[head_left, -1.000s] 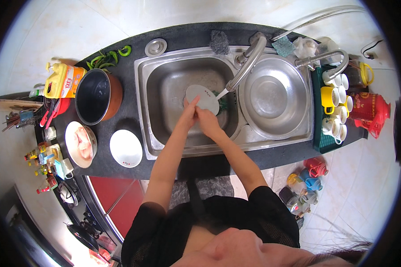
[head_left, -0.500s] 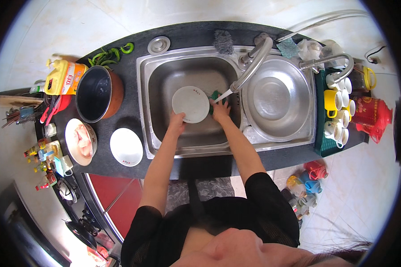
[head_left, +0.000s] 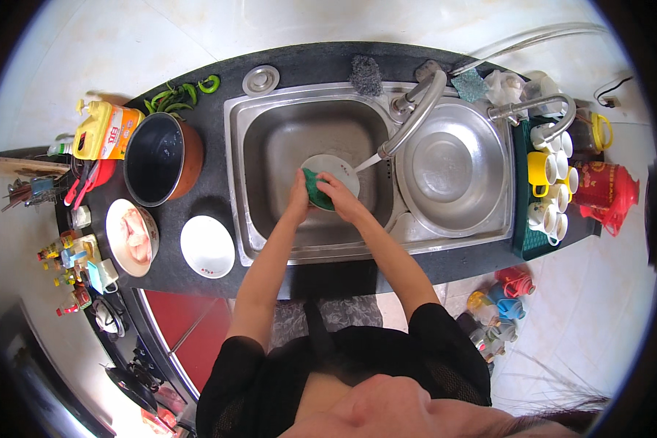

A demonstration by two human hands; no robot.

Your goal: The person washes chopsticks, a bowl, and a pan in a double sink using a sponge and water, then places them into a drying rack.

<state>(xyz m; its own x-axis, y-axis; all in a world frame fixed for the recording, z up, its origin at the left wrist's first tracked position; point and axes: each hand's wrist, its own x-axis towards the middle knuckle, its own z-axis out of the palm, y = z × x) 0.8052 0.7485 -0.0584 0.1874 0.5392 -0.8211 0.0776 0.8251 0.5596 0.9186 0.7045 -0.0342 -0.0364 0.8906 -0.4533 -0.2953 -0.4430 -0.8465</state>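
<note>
Over the left sink basin [head_left: 285, 117] I hold a white plate [head_left: 341, 169] with small printed marks near its rim. My left hand [head_left: 299, 196] grips the plate's left edge. A green scrubbing cloth [head_left: 318, 191] is bunched under my right hand [head_left: 339, 196], whose fingers press it against the plate's near left part. Water runs from the faucet [head_left: 419, 109] toward the plate's right edge. The left thumb and the underside of the plate are partly hidden.
Left of the sink are a white bowl [head_left: 207, 247], a bowl of raw meat [head_left: 133, 238], a brown pot [head_left: 163, 159] and green peppers [head_left: 172, 98]. A steel basin [head_left: 454, 169] fills the right sink. Cups stand on a green tray [head_left: 527, 219] at the right.
My right hand has moved left from beside the stream, bringing the green cloth onto the plate. The plate has shifted right, closer to the water, and the left hand moved with it.
</note>
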